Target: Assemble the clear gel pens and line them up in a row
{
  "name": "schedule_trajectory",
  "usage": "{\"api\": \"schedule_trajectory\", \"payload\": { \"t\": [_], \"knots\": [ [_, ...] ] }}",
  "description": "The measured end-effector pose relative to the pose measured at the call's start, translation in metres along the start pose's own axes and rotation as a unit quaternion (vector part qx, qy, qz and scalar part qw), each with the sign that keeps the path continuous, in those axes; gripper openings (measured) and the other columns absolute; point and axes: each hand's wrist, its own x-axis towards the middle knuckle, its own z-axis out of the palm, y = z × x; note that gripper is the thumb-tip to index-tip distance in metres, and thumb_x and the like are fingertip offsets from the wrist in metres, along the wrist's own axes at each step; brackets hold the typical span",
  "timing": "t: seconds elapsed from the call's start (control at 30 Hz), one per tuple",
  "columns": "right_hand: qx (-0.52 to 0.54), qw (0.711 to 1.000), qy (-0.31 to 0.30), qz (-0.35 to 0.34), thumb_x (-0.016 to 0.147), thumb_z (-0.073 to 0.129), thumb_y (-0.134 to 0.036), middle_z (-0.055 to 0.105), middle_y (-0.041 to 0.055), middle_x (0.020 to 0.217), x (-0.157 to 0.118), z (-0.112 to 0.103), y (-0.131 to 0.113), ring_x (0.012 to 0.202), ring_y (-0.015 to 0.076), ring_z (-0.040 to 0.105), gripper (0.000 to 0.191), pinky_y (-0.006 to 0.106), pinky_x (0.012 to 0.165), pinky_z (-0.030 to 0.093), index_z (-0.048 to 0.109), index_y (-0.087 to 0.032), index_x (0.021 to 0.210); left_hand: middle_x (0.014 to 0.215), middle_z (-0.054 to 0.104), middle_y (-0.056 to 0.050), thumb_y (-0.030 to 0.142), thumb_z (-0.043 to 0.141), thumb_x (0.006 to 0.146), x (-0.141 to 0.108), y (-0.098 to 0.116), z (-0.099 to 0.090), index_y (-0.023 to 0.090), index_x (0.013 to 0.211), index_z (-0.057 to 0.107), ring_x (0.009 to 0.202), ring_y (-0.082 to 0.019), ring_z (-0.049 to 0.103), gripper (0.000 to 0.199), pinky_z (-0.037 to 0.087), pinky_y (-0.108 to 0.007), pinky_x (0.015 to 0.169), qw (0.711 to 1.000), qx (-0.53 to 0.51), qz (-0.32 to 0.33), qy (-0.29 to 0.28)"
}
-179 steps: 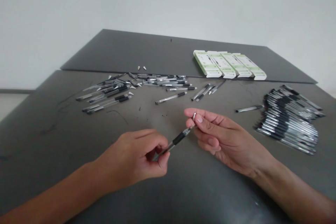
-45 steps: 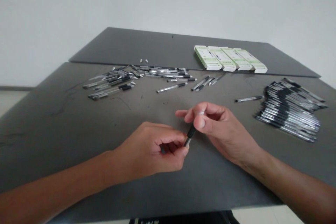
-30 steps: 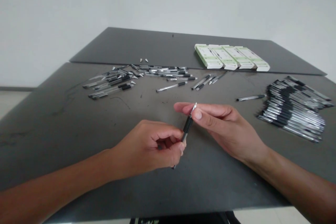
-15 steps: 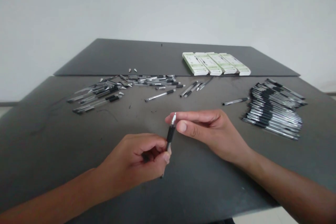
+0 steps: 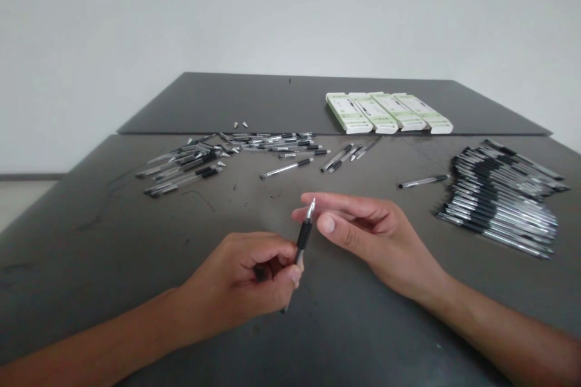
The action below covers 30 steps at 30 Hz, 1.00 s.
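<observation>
Between thumb and fingers, my left hand point(image 5: 254, 275) grips a pen point(image 5: 304, 234) around its barrel. The pen is tilted upward, its silver cone tip at the top and a black ribbed grip below that. My right hand point(image 5: 372, 236) is beside the tip, thumb and fingers apart, the fingers reaching behind it. Whether a fingertip touches the cone I cannot tell. Past my hands, a single pen point(image 5: 287, 169) lies on the dark table point(image 5: 218, 205).
Loose pens and pen parts point(image 5: 181, 164) are scattered at the left and centre. Two small cone tips point(image 5: 240, 124) lie behind them. Several green-and-white boxes point(image 5: 385, 113) lie at the back. Many pens point(image 5: 503, 199) are laid side by side at the right, near one separate pen point(image 5: 423, 181).
The whole view has shifted, so the table and pens sit further right. My right thumb and fingers have parted a little more around the pen tip. My left hand keeps its hold.
</observation>
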Motion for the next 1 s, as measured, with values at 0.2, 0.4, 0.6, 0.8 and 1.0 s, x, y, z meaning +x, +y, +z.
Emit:
{"api": "schedule_trajectory", "payload": {
  "t": [0.2,0.4,0.6,0.8,1.0],
  "knots": [
    [-0.040,0.999,0.003,-0.007,0.097,0.081,-0.040,0.088,-0.0024,0.106,0.001,0.001,-0.003,0.105,0.0155,0.083,0.013,0.021,0.097,0.064,0.090,-0.032,0.102,0.068,0.064,0.005,0.016,0.064,0.094,0.001,0.000,0.001,0.018,0.081,0.071,0.060,-0.006,0.058,0.015,0.042,-0.013,0.058,1.000,0.013,-0.007,-0.015],
    [-0.092,0.996,-0.002,-0.001,0.094,0.083,-0.041,0.087,-0.0049,0.111,-0.003,-0.003,-0.005,0.107,0.0165,0.083,0.014,0.021,0.096,0.065,0.089,-0.036,0.106,0.067,0.064,0.005,0.013,0.065,0.091,0.000,0.002,0.002,0.016,0.079,0.071,0.058,-0.005,0.058,0.014,0.042,-0.012,0.059,1.000,0.026,0.007,-0.015],
    [-0.116,0.992,-0.021,-0.051,0.096,0.081,-0.033,0.087,-0.0060,0.110,-0.003,0.000,-0.005,0.108,0.0157,0.082,0.012,0.023,0.099,0.064,0.089,-0.038,0.105,0.070,0.066,0.005,0.015,0.067,0.093,-0.006,-0.003,0.005,0.017,0.084,0.071,0.060,-0.005,0.060,0.010,0.044,-0.012,0.060,1.000,0.021,0.017,-0.014],
    [-0.119,0.991,-0.011,-0.057,0.083,0.092,-0.046,0.088,-0.0004,0.102,0.005,-0.012,-0.005,0.099,0.0232,0.084,0.042,0.035,0.089,0.069,0.084,-0.035,0.123,0.066,0.066,0.006,0.015,0.064,0.094,-0.001,0.000,0.002,0.018,0.080,0.071,0.057,-0.006,0.061,0.015,0.044,-0.013,0.057,1.000,0.004,-0.004,-0.025],
    [-0.462,0.863,0.179,-0.099,0.086,0.083,-0.062,0.087,0.0037,0.109,0.035,-0.105,-0.043,0.101,0.0311,0.081,0.037,0.043,0.086,0.064,0.089,-0.034,0.110,0.064,0.064,0.004,0.021,0.063,0.094,0.001,0.002,0.003,0.016,0.077,0.070,0.057,-0.008,0.060,0.019,0.043,-0.016,0.056,0.998,-0.011,-0.044,-0.038]
  ]
}}
